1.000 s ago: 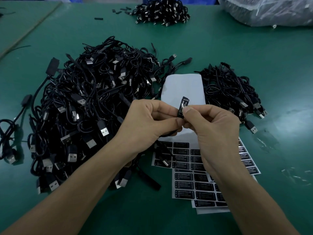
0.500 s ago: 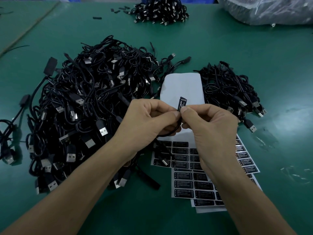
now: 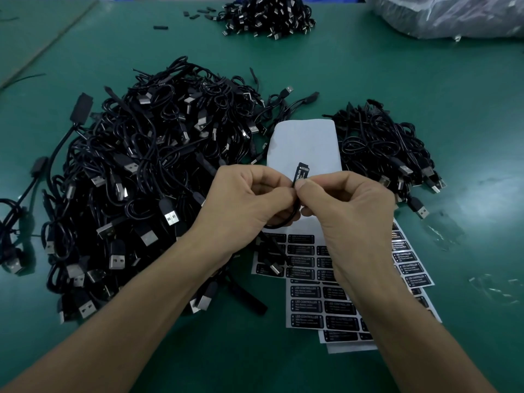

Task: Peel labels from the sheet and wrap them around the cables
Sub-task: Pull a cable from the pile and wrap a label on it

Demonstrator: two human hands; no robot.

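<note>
Well, the green table [image 3: 425, 80] takes up nearly everything, and the big heap of black USB cables [image 3: 147, 180] sprawls over its left half. A smaller pile [image 3: 380, 148] lies to the right, a far pile [image 3: 266, 15] sits at the back, and a clear plastic bag [image 3: 453, 15] is cut off by the top corner.

Between the heaps lies a blank white backing sheet [image 3: 306, 143]. Nearer the person are the label sheets [image 3: 306, 307], overlapped and partly covered by the right wrist.

Both hands meet above those sheets. The left hand [image 3: 243, 205] is curled, thumb and forefinger pinching one thin cable [image 3: 283, 224] that loops below its knuckles. The right hand [image 3: 348, 211] is curled too, its fingertips nipping the bottom of a small black label [image 3: 301, 173] that stands up from the cable. The fingertips touch, so the spot where label meets cable is hidden, and I cannot tell how far it is wrapped. Its print is too small to read in full.
</note>
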